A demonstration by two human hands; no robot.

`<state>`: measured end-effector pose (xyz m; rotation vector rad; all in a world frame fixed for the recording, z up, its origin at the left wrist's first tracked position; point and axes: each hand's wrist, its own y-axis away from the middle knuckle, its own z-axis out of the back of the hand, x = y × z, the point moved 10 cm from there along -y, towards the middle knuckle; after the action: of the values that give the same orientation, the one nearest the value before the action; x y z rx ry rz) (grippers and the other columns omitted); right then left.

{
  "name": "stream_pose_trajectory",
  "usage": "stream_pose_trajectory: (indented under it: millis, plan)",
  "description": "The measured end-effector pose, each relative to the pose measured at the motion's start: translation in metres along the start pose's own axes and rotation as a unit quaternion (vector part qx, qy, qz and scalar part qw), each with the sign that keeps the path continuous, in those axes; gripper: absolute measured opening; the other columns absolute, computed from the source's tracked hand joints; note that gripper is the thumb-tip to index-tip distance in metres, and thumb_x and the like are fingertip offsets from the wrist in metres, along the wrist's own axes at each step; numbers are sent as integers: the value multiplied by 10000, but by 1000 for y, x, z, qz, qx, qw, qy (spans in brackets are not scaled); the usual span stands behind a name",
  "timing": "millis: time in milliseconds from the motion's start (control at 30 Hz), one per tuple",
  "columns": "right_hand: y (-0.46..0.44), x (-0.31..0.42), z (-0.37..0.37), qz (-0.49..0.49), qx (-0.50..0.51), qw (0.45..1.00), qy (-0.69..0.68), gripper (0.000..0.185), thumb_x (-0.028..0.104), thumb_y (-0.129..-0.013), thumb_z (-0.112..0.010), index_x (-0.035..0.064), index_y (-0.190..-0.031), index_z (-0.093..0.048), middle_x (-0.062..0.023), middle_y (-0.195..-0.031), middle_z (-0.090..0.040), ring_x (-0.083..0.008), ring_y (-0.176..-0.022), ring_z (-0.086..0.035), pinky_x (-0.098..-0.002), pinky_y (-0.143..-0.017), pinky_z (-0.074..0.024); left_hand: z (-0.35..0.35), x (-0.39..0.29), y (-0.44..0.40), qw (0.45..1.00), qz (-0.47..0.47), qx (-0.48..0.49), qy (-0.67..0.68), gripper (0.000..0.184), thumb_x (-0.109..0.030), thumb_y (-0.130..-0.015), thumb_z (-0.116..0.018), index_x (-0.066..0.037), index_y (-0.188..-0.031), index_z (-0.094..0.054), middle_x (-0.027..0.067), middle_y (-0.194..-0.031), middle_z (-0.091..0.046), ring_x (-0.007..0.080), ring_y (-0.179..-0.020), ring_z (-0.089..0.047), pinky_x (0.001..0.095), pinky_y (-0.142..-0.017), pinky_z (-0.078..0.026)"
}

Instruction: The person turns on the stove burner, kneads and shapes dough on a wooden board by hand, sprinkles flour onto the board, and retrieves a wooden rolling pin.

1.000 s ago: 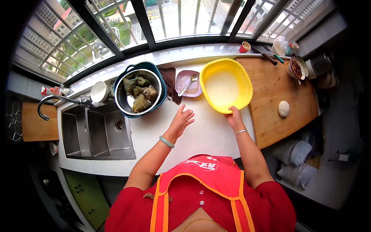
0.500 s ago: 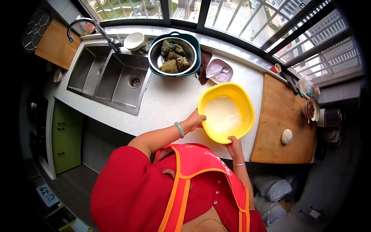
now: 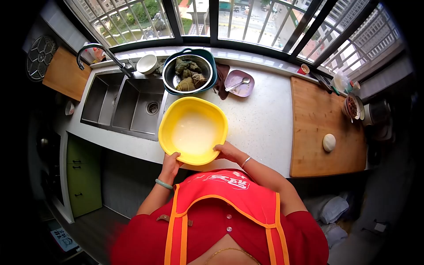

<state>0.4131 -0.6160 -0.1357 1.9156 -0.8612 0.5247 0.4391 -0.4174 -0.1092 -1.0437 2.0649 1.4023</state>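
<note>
Counter [image 3: 260,123], one basin [image 3: 194,105], two hands [image 3: 171,165]

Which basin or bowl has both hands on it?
The yellow basin, its near side gripped by the left hand and right hand. The teal basin, steel bowl and purple dish sit farther back, untouched.

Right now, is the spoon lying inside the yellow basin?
No, the spoon lies in the small purple dish, while the left hand and the right hand hold the yellow basin.
</note>
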Motion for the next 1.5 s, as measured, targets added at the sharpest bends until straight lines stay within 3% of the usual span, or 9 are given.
stream_pose_trajectory:
  millis: [200,433,633,833,933,1100,1233,1333,1500]
  plan:
    - [-38,11,-26,-18,28,997,71,316,128,-774,-485,-36,-1043,-498,-138,-876,-592,-218,-717,-611,-306,-602,-527,40,-9,-5,996,-28,-42,76,527,47,-748,-434,-80,-1251,-347,121,-1179,-455,297,-1068,-502,441,-825,-484]
    - [-32,48,-27,-57,105,988,97,418,353,-860,-505,33,-1126,-461,-115,-995,-580,-162,-768,-586,-274,-680,-510,68,-12,-19,993,-20,-66,100,499,48,-741,-445,-52,-1225,-372,123,-1143,-474,286,-1023,-517,413,-800,-484]
    - [-52,120,170,93,-282,955,-14,416,324,-889,-444,-21,-1122,-414,-148,-1004,-555,-203,-772,-582,-306,-653,-517,75,-7,-24,992,-15,-72,105,477,38,-748,-463,-39,-1211,-381,118,-1115,-480,284,-1023,-506,423,-811,-469]
    - [-71,148,220,94,-403,910,4,391,113,-882,-397,-34,-1238,-330,-153,-888,-573,-204,-656,-594,-298,-529,-520,88,16,-34,989,26,-53,134,388,23,-766,-483,-2,-1150,-433,111,-1097,-509,254,-1024,-504,383,-891,-412]
    - [-95,163,226,108,-394,912,38,451,-7,-832,-391,5,-1278,-324,-165,-872,-592,-205,-643,-604,-298,-478,-513,119,48,-44,975,151,-71,145,376,-23,-789,-451,17,-1159,-401,138,-1125,-492,288,-1065,-487,411,-921,-398]
    - [-90,188,216,131,-341,930,46,568,65,-799,-461,7,-1326,-257,-179,-1053,-538,-225,-738,-615,-309,-523,-518,81,20,-15,978,184,-83,52,394,-155,-822,-444,1,-1178,-383,167,-1194,-459,309,-1099,-462,431,-946,-369]
    - [-79,127,214,73,-318,941,83,581,92,-786,-519,-3,-1310,-285,-164,-961,-578,-215,-708,-603,-323,-538,-502,70,23,-15,979,188,-77,6,445,-211,-829,-467,-14,-1213,-361,167,-1219,-438,304,-1116,-446,428,-950,-363]
    - [-37,78,188,15,-260,965,43,496,98,-824,-422,127,-1312,-336,-59,-923,-592,-136,-640,-547,-267,-517,-452,51,33,-7,980,187,-65,-26,486,-253,-833,-485,-25,-1239,-344,168,-1238,-421,301,-1129,-433,426,-953,-359]
    - [45,25,189,-14,-219,974,49,461,127,-836,-436,52,-1284,-357,-77,-927,-589,-138,-674,-567,-270,-549,-466,-17,74,19,980,180,-14,-85,557,-323,-842,-514,-45,-1282,-316,168,-1269,-394,295,-1150,-412,423,-958,-352]
